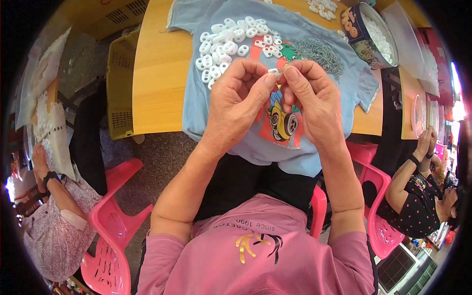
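- L hand (pixel 271 77), approx. centre of the counter (pixel 157 73): thumb and forefinger pinching a small white pc (pixel 274 72), held up over the spread cloth.
- R hand (pixel 286 71) right beside it at 3 o'c: thumb & forefinger closed together at the pc's edge; can't tell what, if anything, is between them, too small.
- Under both, a lt. blue T-shirt (pixel 196 105) laid over the counter, edge hanging down nr. the lap; yellow car print (pixel 280 122) at 6 o'c from the fingertips.
- Big heap of white plastic pcs w/ holes (pixel 221 46) at 10–11 o'c, on the shirt.
- Smaller cluster of white pcs (pixel 270 49) at 12 o'c, just beyond the fingers.
- Tangled heap of thin grey metal bits (pixel 322 56) at 2 o'c, also on the shirt.
- Round tin (pixel 356 44) farther out at 2 o'c, full of white stuff; more loose white pcs (pixel 322 7) at 1 o'c, nr. the far edge.
- Yellow crate (pixel 120 93) at 9 o'c, beside the counter.
- Co-worker in patterned top (pixel 59 221) at 8 o'c, nr. a pink chair (pixel 118 216); another in black dotted top (pixel 418 196) at 4 o'c, on a 2nd pink chair (pixel 386 238).
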Demonstrator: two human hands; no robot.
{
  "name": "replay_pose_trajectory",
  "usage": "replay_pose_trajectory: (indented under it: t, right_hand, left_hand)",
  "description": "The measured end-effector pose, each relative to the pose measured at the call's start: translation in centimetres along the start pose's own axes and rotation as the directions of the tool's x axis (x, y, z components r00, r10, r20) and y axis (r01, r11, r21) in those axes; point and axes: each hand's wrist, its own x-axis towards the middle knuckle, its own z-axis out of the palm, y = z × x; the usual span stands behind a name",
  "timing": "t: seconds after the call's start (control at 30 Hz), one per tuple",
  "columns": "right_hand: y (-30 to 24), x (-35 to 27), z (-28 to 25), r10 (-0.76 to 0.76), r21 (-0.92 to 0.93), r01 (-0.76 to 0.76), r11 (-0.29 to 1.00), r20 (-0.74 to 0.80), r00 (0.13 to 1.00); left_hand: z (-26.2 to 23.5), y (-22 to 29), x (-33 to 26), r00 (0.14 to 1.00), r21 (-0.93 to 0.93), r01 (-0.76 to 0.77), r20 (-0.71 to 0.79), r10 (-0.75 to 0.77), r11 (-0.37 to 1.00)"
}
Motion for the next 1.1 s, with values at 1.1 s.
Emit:
replay_pose_trajectory:
  t: [1.1]
  right_hand:
    - [-1.4,1.4,-1.7,-0.199,-0.453,0.271,0.850,0.200,0.959]
  left_hand:
    - [-0.1,-0.2,0.0,0.999,-0.001,-0.041,0.006,0.041,0.999]
